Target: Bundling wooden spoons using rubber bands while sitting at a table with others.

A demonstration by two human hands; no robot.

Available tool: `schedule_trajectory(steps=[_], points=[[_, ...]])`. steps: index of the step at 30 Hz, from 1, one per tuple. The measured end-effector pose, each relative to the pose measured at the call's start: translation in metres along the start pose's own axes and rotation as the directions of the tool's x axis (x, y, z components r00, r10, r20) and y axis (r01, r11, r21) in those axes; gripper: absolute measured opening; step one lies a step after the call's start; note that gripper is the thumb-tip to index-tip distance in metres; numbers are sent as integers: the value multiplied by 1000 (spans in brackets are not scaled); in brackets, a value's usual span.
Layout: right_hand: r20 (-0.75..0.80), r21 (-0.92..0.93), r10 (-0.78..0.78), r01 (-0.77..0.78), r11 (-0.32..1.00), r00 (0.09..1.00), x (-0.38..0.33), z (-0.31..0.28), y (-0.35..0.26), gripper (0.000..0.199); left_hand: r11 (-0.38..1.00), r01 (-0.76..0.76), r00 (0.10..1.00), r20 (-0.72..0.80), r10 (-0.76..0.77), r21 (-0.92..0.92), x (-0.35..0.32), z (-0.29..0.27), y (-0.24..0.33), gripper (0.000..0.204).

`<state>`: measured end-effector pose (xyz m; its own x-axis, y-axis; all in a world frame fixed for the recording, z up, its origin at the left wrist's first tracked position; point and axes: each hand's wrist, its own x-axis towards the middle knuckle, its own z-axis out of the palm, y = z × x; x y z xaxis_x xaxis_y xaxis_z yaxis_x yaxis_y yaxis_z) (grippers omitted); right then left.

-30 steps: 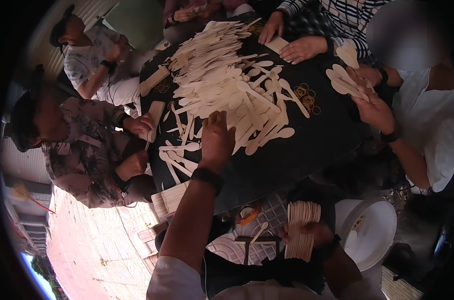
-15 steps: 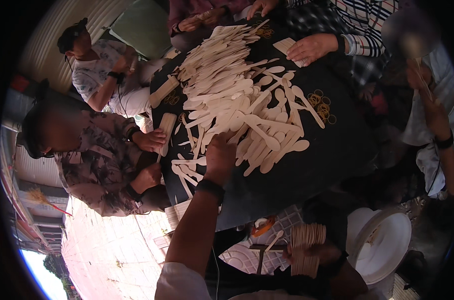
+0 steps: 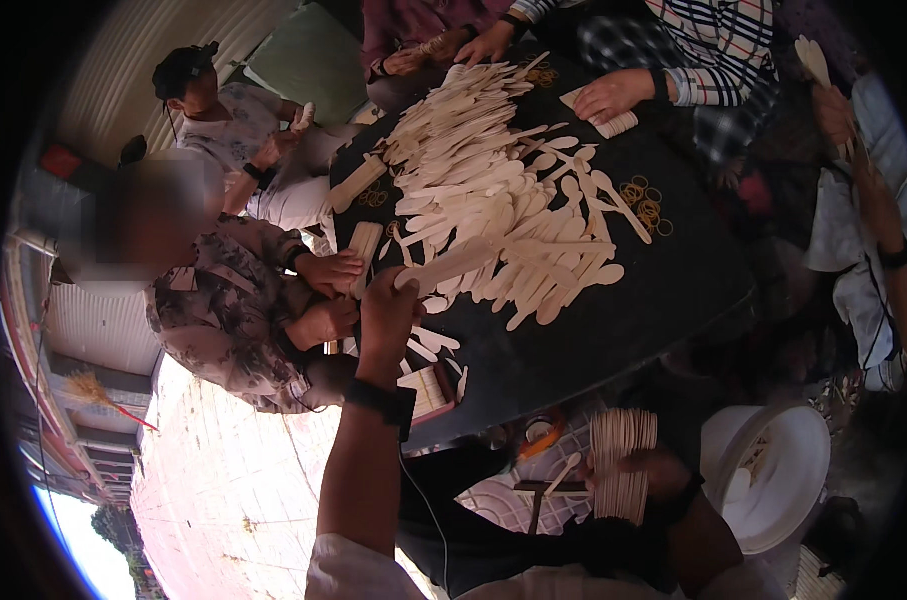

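My left hand (image 3: 388, 308), with a dark band on its wrist, is raised over the near left side of the black table. Its fingers pinch a pale wooden spoon (image 3: 451, 264) that slants up to the right. Below the spoon spreads a big loose heap of wooden spoons (image 3: 463, 140). Low in the view, past the table's near edge, my right hand (image 3: 655, 474) is closed round a thick stack of wooden spoons (image 3: 621, 490); its fingers are partly in shadow. Near my left forearm lies a neat bundle of wooden pieces (image 3: 429, 388).
Co-workers sit round the black table (image 3: 613, 345); one person's hand (image 3: 613, 97) rests on spoons at the far right. Rubber bands (image 3: 645, 210) lie right of the heap. A white bucket (image 3: 808, 480) stands at lower right, near orange tape (image 3: 539, 440).
My left hand has lifted off the heap toward the left and near side, bringing a spoon with it. My right hand still grips the stack. The whole view has shifted slightly.
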<state>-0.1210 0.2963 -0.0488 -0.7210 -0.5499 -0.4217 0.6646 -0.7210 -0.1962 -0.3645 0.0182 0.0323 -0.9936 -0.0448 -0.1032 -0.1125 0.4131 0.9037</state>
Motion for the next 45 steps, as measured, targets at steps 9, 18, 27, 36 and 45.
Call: schedule_trajectory(steps=[9,18,27,36,45], points=[[72,-186,-154,165,969,985,3,6,1,42,964,3,999,-46,-15,-264,-20,-25,1,22],[69,-159,-151,160,974,986,2,7,0,50,967,130,975,207,-83,-221,-75,21,-36,24],[88,-247,-135,153,957,987,7,-3,1,45,799,-382,917,84,390,465,-105,73,-88,33],[89,-235,-137,154,960,987,6,2,2,49,492,-614,770,331,545,617,-120,94,-65,27],[149,-213,-122,153,965,981,6,1,0,51,320,-660,704,412,579,680,-110,99,-76,7]])
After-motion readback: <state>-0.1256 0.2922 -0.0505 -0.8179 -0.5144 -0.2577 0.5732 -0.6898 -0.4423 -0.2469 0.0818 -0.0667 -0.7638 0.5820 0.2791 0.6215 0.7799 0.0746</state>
